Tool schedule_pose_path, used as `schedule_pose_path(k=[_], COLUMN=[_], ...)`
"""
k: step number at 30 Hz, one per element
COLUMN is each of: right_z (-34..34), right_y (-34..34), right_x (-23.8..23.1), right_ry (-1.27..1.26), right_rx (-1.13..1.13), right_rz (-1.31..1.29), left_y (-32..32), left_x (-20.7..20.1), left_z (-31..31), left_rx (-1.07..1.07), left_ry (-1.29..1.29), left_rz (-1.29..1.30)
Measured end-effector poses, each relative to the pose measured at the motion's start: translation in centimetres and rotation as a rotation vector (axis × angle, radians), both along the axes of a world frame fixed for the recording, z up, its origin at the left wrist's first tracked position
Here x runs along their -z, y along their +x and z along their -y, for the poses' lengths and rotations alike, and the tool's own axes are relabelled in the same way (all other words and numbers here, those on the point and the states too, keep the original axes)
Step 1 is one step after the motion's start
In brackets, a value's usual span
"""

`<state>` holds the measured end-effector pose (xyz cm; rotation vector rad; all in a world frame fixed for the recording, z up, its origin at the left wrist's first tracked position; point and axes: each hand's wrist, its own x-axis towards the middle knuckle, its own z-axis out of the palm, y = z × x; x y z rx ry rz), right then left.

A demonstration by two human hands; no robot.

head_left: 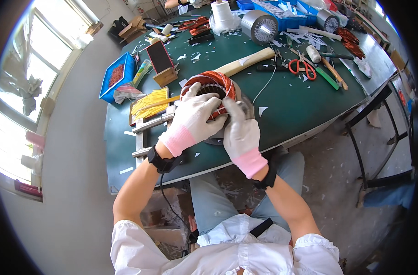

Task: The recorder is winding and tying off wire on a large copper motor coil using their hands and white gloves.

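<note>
A motor stator (218,80) with orange-red copper windings stands on the green table in front of me. My left hand (197,112), in a white glove with a pink cuff, lies over its near left side, fingers bent around the winding ring. My right hand (240,126), gloved alike, is at the stator's right side with its fingers curled in at the winding. Its fingertips are slightly blurred, and what they pinch is too small to make out. A thin white cord (263,85) curves across the table toward the right hand. Part of the stator is hidden behind the gloves.
Left of the stator lie yellow strips (149,106) and a metal frame (147,128). Beyond are a propped phone (159,57), a blue tray (117,75), and a wooden mallet handle (245,62). Red scissors (302,68), a cord spool (222,13) and another stator (259,26) are farther off.
</note>
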<state>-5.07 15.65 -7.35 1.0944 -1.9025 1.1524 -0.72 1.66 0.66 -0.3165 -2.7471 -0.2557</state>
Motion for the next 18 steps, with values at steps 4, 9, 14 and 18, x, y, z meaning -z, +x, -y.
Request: schedule_pose_path(k=[4,9,14,18], right_z=[-5.5,-9.8,-1.0,-9.7], right_y=[2.4,0.4,-3.3,-1.2], right_x=[1.2,-2.8,-7.9,-1.3], right_ry=[-0.451,0.212,-0.138,0.194], right_rx=[-0.579,-1.372,-0.722,-0.396], right_rz=[1.282,1.21,0.404,0.219], left_y=[1.1,1.4,1.4,1.6], left_x=[0.0,0.1,0.8,3.0], left_z=[-0.5,-1.8,-2.9,-2.5], left_rx=[-0.209,-0.427,-0.417,-0.205], left_ry=[-0.123,-0.274,-0.283,0.113], left_rz=[-0.087,-0.287,-0.532,-0.502])
